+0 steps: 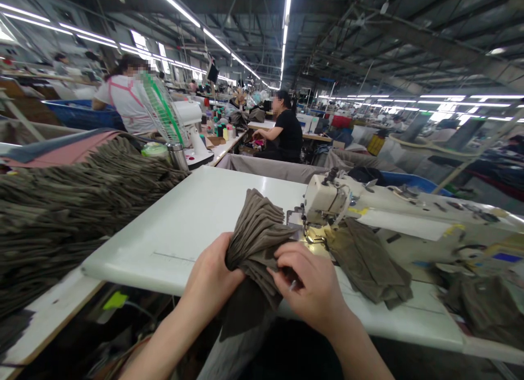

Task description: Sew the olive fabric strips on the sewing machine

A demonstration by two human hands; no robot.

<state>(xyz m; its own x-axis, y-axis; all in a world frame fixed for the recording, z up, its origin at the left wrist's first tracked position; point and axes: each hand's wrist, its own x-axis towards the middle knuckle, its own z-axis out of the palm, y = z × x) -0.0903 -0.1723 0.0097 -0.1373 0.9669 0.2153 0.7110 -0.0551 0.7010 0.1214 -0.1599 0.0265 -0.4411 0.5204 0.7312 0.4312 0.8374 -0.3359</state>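
My left hand (210,279) grips the near end of a bunch of olive-brown fabric pieces (256,227) from the left side. My right hand (313,284) pinches the same bunch from the right, with a small pale object between its fingers that I cannot name. The bunch fans up over the front edge of the white sewing table (184,221). Just to the right stands the sewing machine (331,200), and more of the same fabric (366,260) lies under and beside its needle.
A tall heap of folded olive-brown pieces (61,205) fills the left. Behind it are a green fan (164,110), a metal flask (177,156) and people at other tables. Another dark fabric pile (487,309) lies at the far right.
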